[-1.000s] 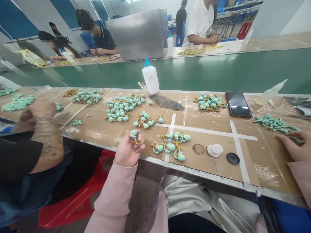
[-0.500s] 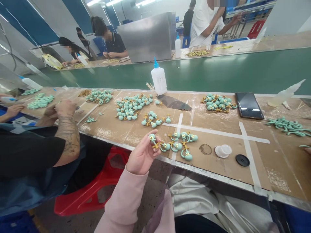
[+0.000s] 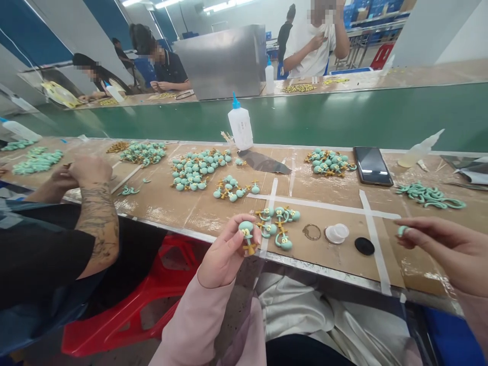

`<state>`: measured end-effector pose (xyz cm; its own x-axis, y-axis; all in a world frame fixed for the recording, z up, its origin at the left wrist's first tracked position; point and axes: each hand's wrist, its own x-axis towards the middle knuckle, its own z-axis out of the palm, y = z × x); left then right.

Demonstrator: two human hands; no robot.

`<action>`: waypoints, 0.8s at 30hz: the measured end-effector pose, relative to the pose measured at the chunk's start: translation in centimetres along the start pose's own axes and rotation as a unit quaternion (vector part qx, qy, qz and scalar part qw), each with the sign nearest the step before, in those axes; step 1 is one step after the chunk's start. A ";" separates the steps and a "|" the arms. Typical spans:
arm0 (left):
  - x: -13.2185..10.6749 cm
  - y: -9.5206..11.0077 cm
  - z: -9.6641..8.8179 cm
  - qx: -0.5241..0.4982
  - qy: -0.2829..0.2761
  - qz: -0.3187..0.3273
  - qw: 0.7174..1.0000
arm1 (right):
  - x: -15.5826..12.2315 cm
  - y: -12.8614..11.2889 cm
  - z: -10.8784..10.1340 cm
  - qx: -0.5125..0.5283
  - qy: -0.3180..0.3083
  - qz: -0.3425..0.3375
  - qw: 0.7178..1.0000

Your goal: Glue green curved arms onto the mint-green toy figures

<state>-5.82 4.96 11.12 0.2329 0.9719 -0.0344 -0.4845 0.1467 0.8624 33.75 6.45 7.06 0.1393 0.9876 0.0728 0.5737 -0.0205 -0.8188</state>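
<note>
Head cam, pink sleeves on both sides, everything easiest to place off the white glue bottle with the blue nozzle. Nearer the camera than that bottle, slightly right: left hand up off the bench, fingers curled and clenched round a teal squid-shaped figurine, tan legs poking out past the grip. Far right of the bottle: right hand, further into shot than a moment ago and raised off the bench, thumb and fingertips pinching a curved teal arm piece, only its end showing. Just behind that hand, a heap of loose teal arm pieces. Just left of the bottle, a big pile of assembled teal figurines, with a smaller group nearer the camera and to the right. Right of the bottle, a black smartphone. Well left of the bottle, a co-worker's tattooed forearm, separate from all this, hand over the bench
</note>
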 end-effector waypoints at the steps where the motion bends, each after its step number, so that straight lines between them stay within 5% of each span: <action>1: 0.0 -0.2 0.2 0.003 -0.006 -0.002 1.000 | -0.4 -1.4 0.8 0.036 -0.032 -0.008 0.999; 6: 0.1 -1.6 1.6 0.032 -0.061 -0.015 0.998 | -2.2 -7.2 4.1 0.117 -0.154 -0.136 0.972; 11: 0.5 -3.8 3.9 0.075 -0.163 -0.097 0.979 | -3.0 -11.0 5.7 0.084 -0.152 -0.291 0.941; 19: 0.4 -5.2 6.1 0.014 -0.201 -0.151 0.968 | -3.5 -11.9 5.9 0.022 -0.124 -0.418 0.900; 24: 0.1 -4.3 6.5 0.157 -0.173 -0.045 0.971 | -4.2 -11.7 6.1 0.065 -0.102 -0.397 0.910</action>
<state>1.76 3.21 10.66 0.5578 0.8299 0.0090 -0.1813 0.1113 0.9771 21.53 3.54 12.83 -0.4386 0.6909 0.5746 0.3251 0.7181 -0.6153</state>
